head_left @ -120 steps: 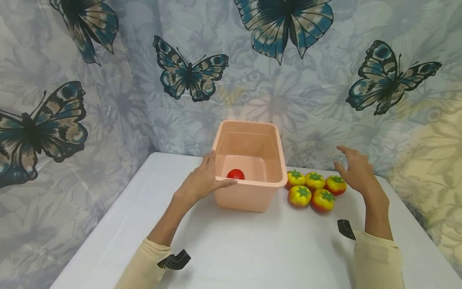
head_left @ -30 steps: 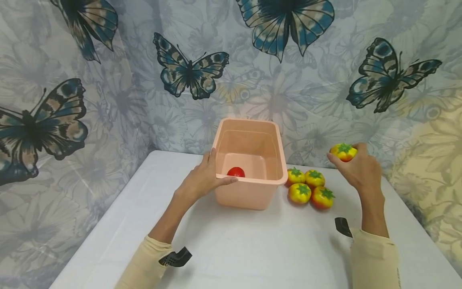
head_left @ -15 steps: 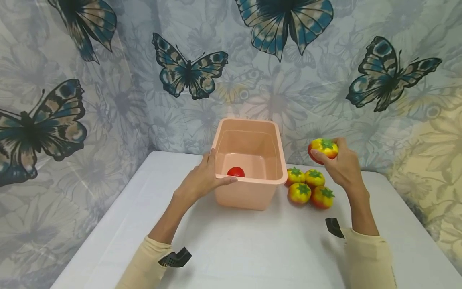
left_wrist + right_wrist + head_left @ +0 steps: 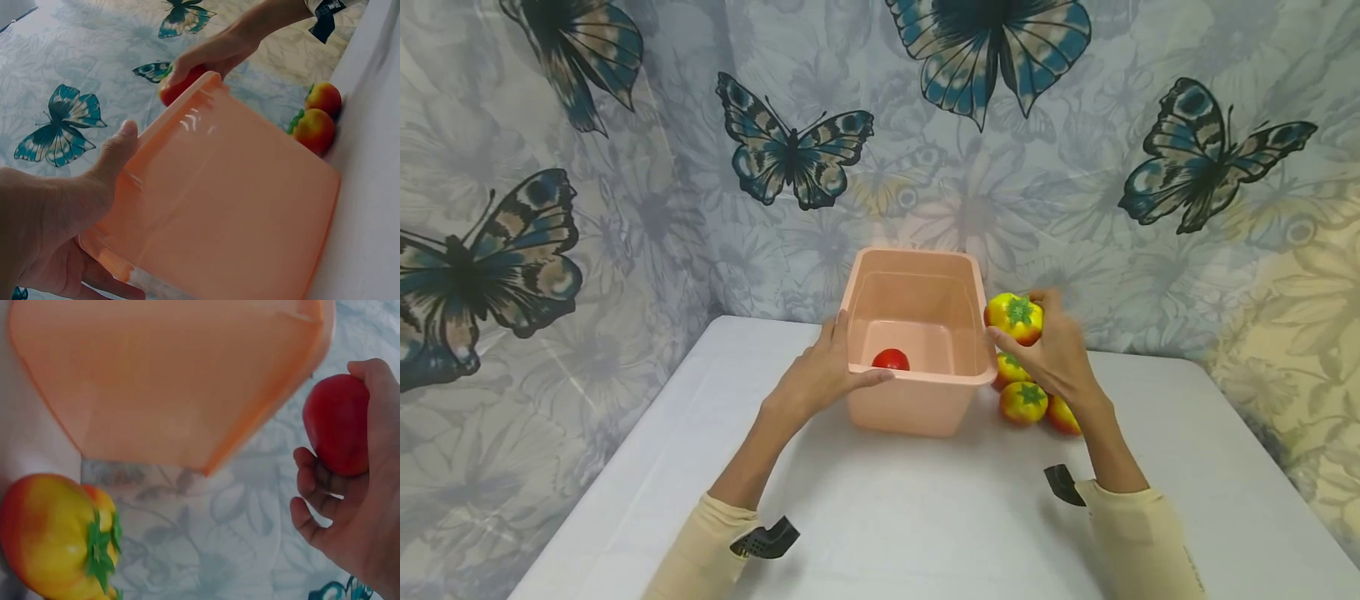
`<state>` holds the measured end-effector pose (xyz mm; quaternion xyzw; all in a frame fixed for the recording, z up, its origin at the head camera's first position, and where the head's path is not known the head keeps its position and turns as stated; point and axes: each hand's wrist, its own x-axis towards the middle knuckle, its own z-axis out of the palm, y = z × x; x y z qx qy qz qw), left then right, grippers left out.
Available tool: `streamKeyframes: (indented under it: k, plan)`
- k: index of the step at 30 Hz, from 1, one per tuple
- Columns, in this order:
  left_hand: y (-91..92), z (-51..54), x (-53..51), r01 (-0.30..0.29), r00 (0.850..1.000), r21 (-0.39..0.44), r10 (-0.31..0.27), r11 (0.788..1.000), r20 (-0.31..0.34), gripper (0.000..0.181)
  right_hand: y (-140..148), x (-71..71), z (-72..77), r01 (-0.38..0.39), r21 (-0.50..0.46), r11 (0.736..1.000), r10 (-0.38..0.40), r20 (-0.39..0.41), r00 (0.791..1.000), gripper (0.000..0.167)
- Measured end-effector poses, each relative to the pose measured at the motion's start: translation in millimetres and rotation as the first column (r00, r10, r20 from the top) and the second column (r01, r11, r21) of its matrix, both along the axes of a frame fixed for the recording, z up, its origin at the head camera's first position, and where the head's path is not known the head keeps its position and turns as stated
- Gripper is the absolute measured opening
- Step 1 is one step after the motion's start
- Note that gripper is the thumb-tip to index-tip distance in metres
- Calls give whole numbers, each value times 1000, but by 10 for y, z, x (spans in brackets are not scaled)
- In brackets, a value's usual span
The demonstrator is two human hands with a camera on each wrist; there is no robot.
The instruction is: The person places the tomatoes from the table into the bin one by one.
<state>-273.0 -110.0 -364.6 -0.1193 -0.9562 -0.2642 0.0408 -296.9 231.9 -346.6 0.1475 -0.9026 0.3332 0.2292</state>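
"Butterfly-print cloth (image 4: pixel 793 162) behind, white surface (image 4: pixel 887 525) below. And that right grip (image 4: pixel 1056 346)?"

"Clasping a yellow-red fruit (image 4: pixel 1017 315) right of centre, by the pink tub's right rim."

"The left grip (image 4: pixel 818 377)?"

"Clamped round the pink tub (image 4: pixel 910 408) at its near-left corner, likely steadying it. Red fruit (image 4: pixel 891 359) inside; other fruits (image 4: pixel 1023 403) clustered right, perhaps for easy reach."

"Any lettering?"

"None I can read."

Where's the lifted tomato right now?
In the head view, the lifted tomato is in the right hand, by the right edge of the peach bin, above the grouped tomatoes.
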Motion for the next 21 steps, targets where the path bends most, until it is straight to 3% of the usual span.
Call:
streamKeyframes:
  k: [7, 13, 18, 21]
  plan:
    - [14, 7, 6, 6, 1000, -4, -6, 1000, 6, 134, -208, -19, -90, -116, -47, 992, 112, -77, 991, 64]
    - [10, 10, 13, 2, 1000, 14, -2, 1000, 16, 133, -337, -38, -148, -220, 11, 975, 219, -150, 964, 73]
    - [0, 4, 18, -2, 1000, 28, 1, 1000, 27, 132, -362, -23, -148, -247, 30, 969, 248, -74, 966, 75]
    - [5, 4, 16, 2, 1000, 26, -3, 1000, 30, 133, -350, -3, -139, -275, 36, 961, 274, 22, 961, 74]
